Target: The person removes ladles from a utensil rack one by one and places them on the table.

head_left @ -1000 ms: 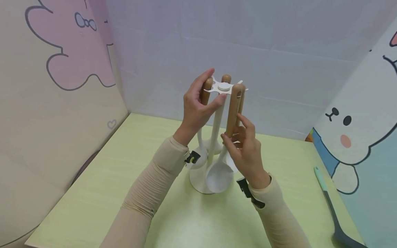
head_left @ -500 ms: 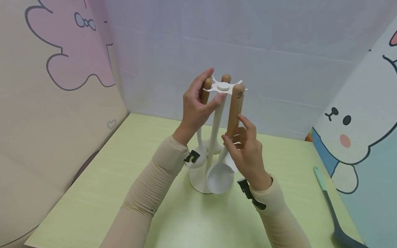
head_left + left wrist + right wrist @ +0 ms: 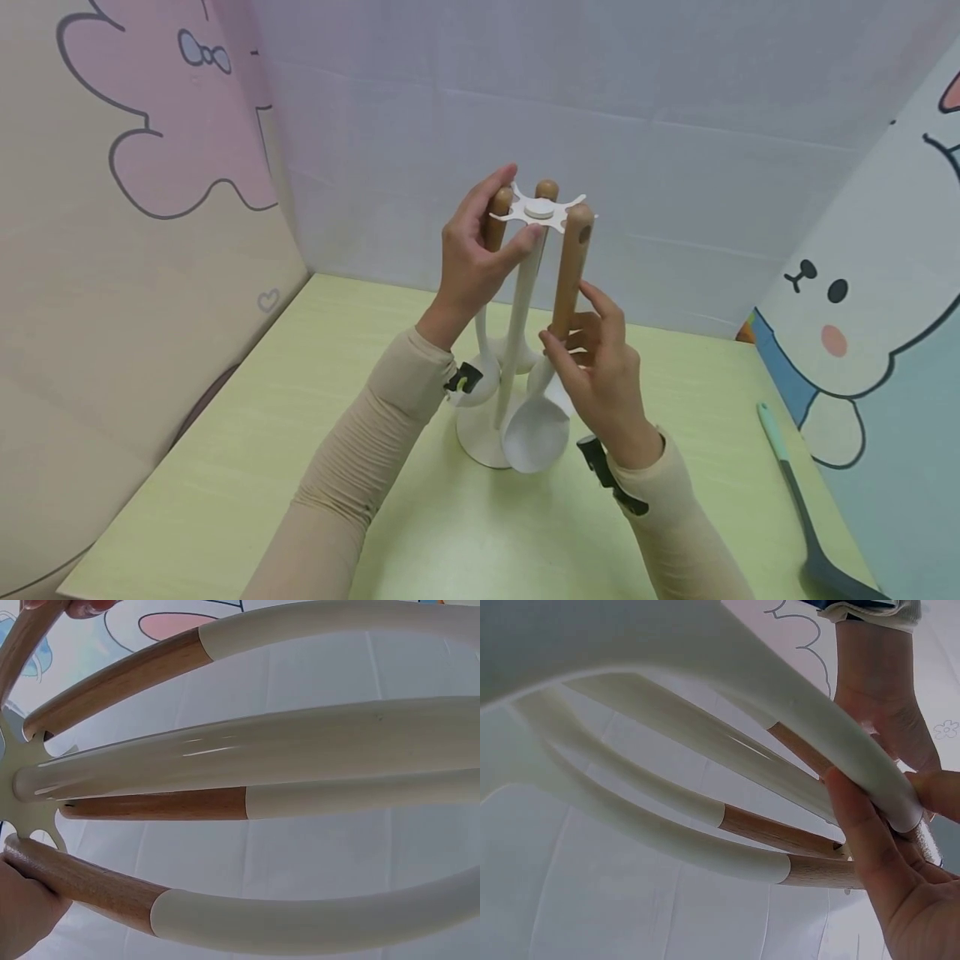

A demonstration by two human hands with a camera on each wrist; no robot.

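Note:
A white utensil rack [image 3: 522, 304] stands on the table, with a round base and a star-shaped hook plate at the top. My left hand [image 3: 478, 254] grips the rack's top, its thumb at the hook plate and its fingers around a hanging wooden handle [image 3: 496, 233]. Lower on the right, my right hand [image 3: 603, 371] pinches a white ladle [image 3: 536, 437] near where its wooden handle meets the white neck. The ladle hangs upright, slightly tilted, its handle top beside the hook plate. In the right wrist view, thumb and fingers close around the ladle's neck [image 3: 855, 754].
Other white utensils with wooden handles hang around the post, including one at the back [image 3: 547, 190]. A dark turner with a mint handle [image 3: 772, 429] lies at the table's right edge. Printed cloth walls [image 3: 675, 150] enclose the pale green table [image 3: 360, 333].
The ladle has shifted slightly right and its bowl slightly down, together with my right hand. Its handle now covers the handle behind it. My left hand has hardly moved.

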